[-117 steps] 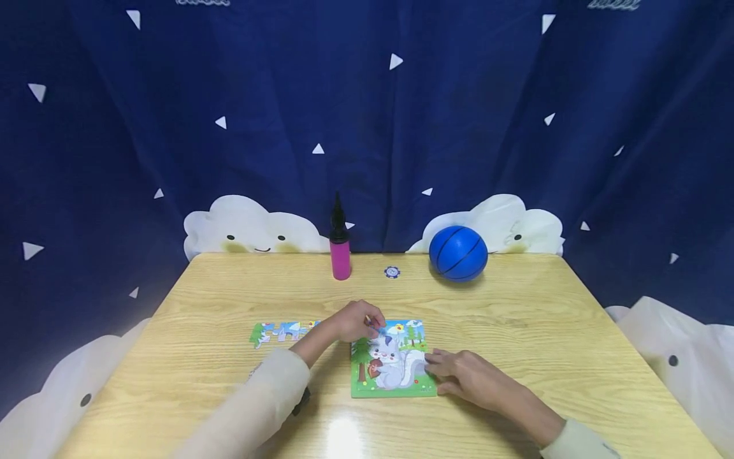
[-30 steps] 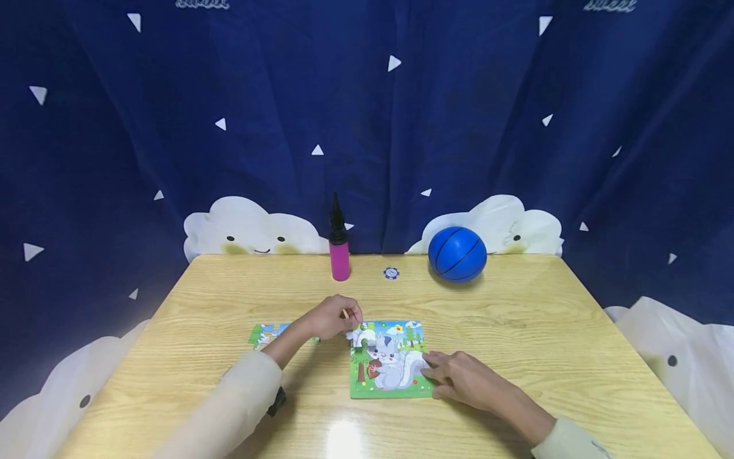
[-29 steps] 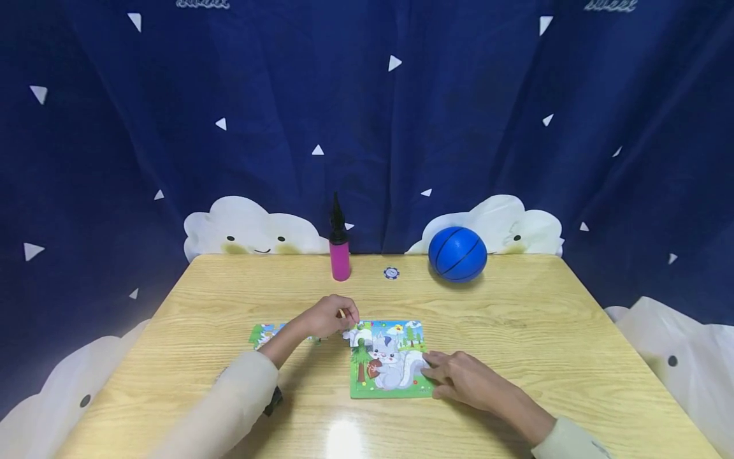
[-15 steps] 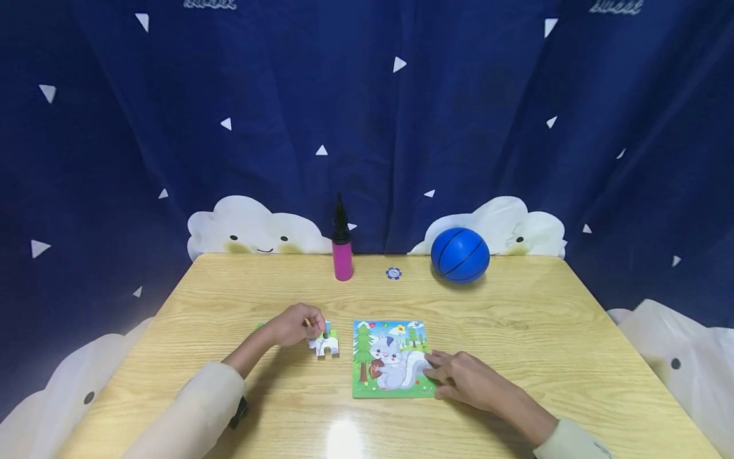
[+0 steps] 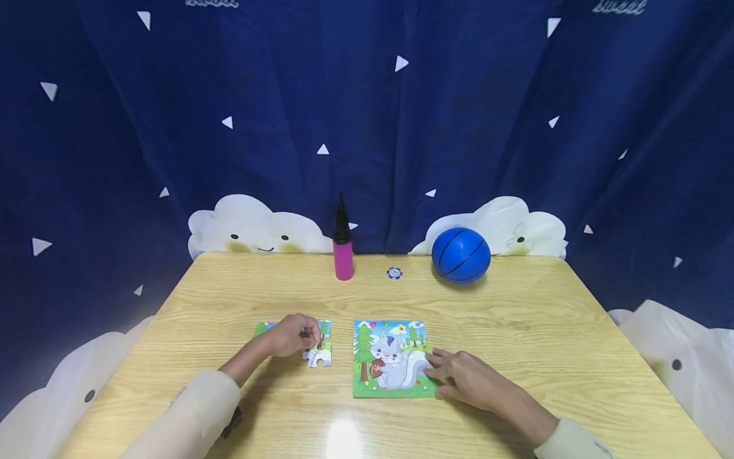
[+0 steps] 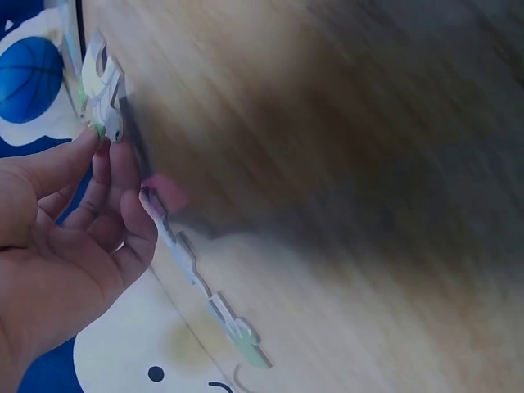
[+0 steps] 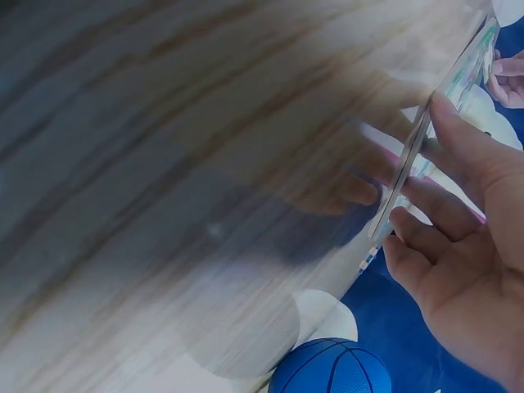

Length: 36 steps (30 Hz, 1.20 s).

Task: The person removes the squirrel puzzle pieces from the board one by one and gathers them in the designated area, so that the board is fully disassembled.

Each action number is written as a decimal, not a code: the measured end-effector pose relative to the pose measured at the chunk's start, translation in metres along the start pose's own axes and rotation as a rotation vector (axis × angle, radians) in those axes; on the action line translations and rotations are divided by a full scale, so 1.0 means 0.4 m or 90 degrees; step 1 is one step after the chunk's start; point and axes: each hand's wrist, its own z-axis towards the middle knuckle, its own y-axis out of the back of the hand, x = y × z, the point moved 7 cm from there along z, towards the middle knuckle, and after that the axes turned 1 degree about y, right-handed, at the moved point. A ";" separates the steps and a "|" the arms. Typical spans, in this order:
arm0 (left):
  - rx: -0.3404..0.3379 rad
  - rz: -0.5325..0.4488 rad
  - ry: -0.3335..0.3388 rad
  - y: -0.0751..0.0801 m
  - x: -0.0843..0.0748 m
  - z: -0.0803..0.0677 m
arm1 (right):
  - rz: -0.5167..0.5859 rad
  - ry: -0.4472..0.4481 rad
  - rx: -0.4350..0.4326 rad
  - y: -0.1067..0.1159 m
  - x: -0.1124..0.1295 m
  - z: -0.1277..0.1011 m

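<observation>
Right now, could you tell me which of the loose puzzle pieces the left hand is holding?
The left hand pinches the white piece nearest the puzzle board; the other loose pieces lie flat in a row behind the hand.

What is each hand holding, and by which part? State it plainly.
The left hand pinches a loose puzzle piece at its near-left edge. The right hand holds nothing; its fingers rest flat on the puzzle board's right edge.
</observation>
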 end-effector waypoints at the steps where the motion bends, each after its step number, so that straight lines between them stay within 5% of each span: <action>1: -0.003 0.005 0.000 0.000 0.000 0.000 | -0.001 0.000 -0.002 0.000 0.000 0.000; 13: -0.005 0.025 -0.008 0.000 -0.002 0.003 | -0.007 -0.004 -0.003 0.003 0.000 -0.003; 24: -0.039 0.042 0.000 0.032 -0.051 0.036 | -0.008 -0.003 -0.004 0.001 -0.001 -0.003; 28: -0.036 0.051 -0.042 0.020 -0.081 0.056 | -0.012 0.000 -0.007 -0.001 0.000 -0.003; 36: -0.002 0.029 -0.036 -0.038 -0.130 0.105 | -0.011 -0.006 0.002 -0.002 0.000 -0.001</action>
